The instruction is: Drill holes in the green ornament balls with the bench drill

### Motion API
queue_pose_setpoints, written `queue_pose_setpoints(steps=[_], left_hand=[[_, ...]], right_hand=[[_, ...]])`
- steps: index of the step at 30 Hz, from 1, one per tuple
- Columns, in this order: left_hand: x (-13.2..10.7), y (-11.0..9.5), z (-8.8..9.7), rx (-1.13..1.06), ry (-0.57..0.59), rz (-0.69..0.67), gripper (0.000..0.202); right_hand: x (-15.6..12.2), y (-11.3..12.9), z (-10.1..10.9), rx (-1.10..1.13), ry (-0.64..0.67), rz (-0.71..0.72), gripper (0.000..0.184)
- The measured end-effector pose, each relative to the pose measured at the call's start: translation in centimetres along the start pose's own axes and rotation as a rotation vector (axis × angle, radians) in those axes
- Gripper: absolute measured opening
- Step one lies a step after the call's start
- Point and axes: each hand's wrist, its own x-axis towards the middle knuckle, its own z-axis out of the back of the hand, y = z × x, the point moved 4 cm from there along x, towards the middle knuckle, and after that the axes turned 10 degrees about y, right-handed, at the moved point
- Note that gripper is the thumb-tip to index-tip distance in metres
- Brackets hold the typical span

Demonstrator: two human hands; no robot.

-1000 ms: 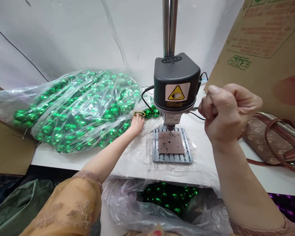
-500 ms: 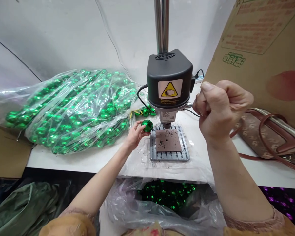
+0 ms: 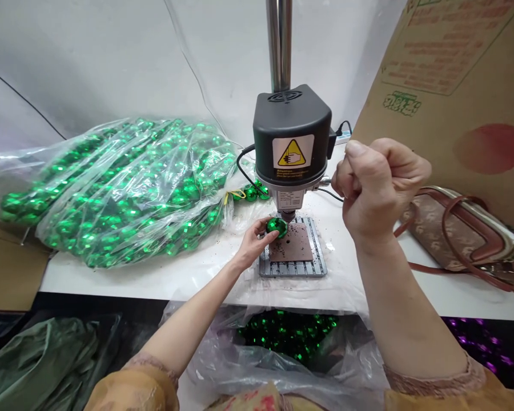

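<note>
My left hand (image 3: 252, 242) pinches a shiny green faceted bead (image 3: 277, 227) and holds it over the brown pad (image 3: 295, 251) on the grey slotted base (image 3: 317, 265), just under the bit of the black bench drill (image 3: 290, 142). Raised at the drill's right side, my right hand (image 3: 379, 185) is a closed fist around the drill's feed handle, whose thin metal rod shows at its left. A few loose green beads (image 3: 252, 193) lie behind the drill.
A big clear bag full of green beads (image 3: 111, 188) lies on the white table (image 3: 132, 279) at left. Another open bag of green beads (image 3: 286, 337) sits below the table's front edge. A cardboard box (image 3: 454, 85) and a brown handbag (image 3: 454, 234) stand at right.
My left hand took a green bead from the loose ones behind the drill and carried it rightward to the pad under the bit. The right fist stayed on the handle.
</note>
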Motion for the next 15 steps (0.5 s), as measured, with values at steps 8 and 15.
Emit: queue_pose_setpoints(steps=[8, 15], left_hand=[[0.1, 0.4, -1.1, 0.096, 0.085, -0.059, 0.054], [0.0, 0.6, -1.6, 0.307, 0.049, -0.09, 0.054]], right_hand=[[-0.1, -0.2, 0.1, -0.038, 0.0, -0.021, 0.052], [-0.1, 0.1, 0.0, 0.017, 0.012, 0.011, 0.051]])
